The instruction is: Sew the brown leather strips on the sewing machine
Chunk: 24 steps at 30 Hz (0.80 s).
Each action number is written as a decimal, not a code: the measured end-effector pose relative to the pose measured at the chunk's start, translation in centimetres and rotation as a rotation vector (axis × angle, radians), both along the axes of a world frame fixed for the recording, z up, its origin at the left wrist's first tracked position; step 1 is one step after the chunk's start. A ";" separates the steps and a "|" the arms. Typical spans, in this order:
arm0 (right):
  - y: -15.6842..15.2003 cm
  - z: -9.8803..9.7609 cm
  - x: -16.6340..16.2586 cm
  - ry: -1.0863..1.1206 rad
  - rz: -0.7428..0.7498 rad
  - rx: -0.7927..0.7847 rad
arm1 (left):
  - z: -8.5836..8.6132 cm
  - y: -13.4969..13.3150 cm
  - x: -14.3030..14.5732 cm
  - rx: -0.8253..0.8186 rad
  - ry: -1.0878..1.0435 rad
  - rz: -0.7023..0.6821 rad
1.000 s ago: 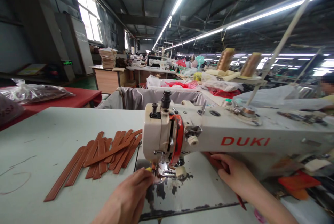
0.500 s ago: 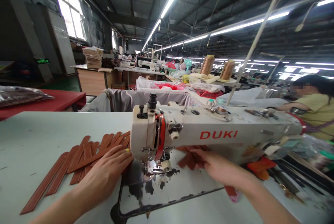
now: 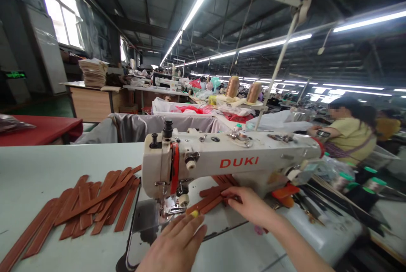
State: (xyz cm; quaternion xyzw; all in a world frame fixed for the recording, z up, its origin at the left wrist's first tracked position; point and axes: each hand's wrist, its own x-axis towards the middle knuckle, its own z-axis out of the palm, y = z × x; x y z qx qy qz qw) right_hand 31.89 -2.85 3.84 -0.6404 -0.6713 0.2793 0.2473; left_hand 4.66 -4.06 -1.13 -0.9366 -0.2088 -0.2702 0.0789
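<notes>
Since half a second ago the left hand (image 3: 177, 244) has left the pile on the left and come in front of the needle, where it now lies flat on the desk (image 3: 38, 170) with fingers spread and nothing gripped; one fingertip wears a yellow cap. Meanwhile the right hand (image 3: 250, 206) has gathered the strips under the machine arm: its fingers are curled on the end of a small bunch of brown strips (image 3: 207, 200), about three or four, lying just right of the presser foot.

One white sewing machine (image 3: 222, 162) marked DUKI stands on the pale desk. Left of it lies a loose pile of strips (image 3: 85, 204), a dozen or more, too overlapped for an exact count. Each strip is long, flat and narrow, reddish-brown like leather, with rounded ends. Two tan thread cones (image 3: 242, 90) stand behind the machine. One person in a yellow shirt (image 3: 352, 136) sits at the right.
</notes>
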 end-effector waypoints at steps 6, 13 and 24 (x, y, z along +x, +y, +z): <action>-0.9 0.7 -0.3 -0.238 0.018 0.142 | 1.3 2.1 7.5 -0.320 0.201 0.134; -2.4 2.4 1.3 -0.243 -0.021 0.203 | 1.0 1.2 8.6 -0.279 0.143 0.199; -3.8 1.4 0.3 0.049 -0.172 0.332 | 0.8 0.1 12.8 -0.313 -0.057 0.372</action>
